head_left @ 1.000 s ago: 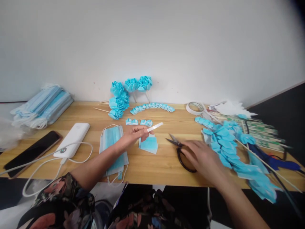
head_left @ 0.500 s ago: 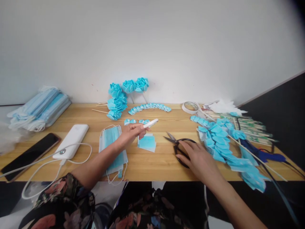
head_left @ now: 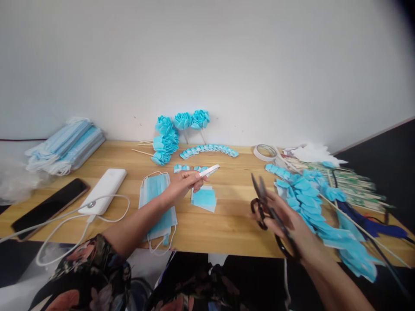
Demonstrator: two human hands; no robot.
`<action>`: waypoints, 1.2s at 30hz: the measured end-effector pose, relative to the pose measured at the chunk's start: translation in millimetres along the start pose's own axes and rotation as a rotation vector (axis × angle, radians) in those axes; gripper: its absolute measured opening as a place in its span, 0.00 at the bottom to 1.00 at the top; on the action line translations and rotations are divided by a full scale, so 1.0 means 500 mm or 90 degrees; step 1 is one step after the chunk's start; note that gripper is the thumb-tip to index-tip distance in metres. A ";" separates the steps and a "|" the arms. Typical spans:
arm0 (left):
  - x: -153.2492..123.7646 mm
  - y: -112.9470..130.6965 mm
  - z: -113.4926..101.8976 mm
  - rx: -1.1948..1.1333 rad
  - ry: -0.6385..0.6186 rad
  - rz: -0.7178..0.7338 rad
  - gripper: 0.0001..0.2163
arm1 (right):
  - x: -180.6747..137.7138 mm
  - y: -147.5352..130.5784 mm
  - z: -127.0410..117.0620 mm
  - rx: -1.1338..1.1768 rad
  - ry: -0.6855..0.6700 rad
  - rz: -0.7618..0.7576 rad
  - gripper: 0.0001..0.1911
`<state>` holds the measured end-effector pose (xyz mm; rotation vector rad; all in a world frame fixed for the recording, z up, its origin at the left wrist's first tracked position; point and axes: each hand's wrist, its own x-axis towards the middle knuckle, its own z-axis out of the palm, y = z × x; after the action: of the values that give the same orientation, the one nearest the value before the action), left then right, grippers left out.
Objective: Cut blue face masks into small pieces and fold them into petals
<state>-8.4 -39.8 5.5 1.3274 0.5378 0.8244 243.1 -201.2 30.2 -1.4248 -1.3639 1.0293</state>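
Observation:
Between the fingers of my left hand point(head_left: 184, 185) is a narrow white folded strip point(head_left: 209, 170), pointing up to the right. Just below it lie small blue rectangular pieces point(head_left: 204, 198) on the table. My right hand point(head_left: 285, 216) grips black-handled scissors point(head_left: 259, 190), raised above the table, with the blades slightly apart and pointing away; the hand is a little blurred. Under my left forearm rests a blue face mask point(head_left: 157, 207). Small folded blue pieces point(head_left: 181, 168) sit behind my left hand, and a curved row of folded pieces point(head_left: 209, 149) lies farther back.
Blue mask flowers on sticks point(head_left: 165, 140) stand and lie by the wall. At left are stacked masks point(head_left: 66, 144), a phone point(head_left: 50, 207) and a white power bank point(head_left: 103, 190) with a cable. At right lie a tape roll point(head_left: 265, 152), blue petal strips point(head_left: 311, 203) and a blue glue gun point(head_left: 372, 226).
My right hand has lifted the scissors off the table and tilted them upright. The left hand still holds the white strip. The whole view has shifted slightly.

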 end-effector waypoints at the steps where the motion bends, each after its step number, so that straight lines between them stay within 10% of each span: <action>1: 0.000 0.001 0.001 -0.001 0.001 -0.006 0.21 | -0.001 -0.008 0.014 0.115 -0.030 0.023 0.28; 7: -0.002 -0.002 0.001 0.010 -0.003 -0.017 0.21 | 0.001 -0.032 0.091 0.376 -0.167 0.224 0.27; 36: -0.015 0.003 0.002 0.184 -0.107 -0.031 0.21 | 0.082 -0.021 0.148 0.342 -0.258 0.010 0.25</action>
<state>-12.5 -46.3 6.2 1.6264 0.5688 0.6036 171.2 -156.4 21.4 -0.8559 -1.2153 1.6119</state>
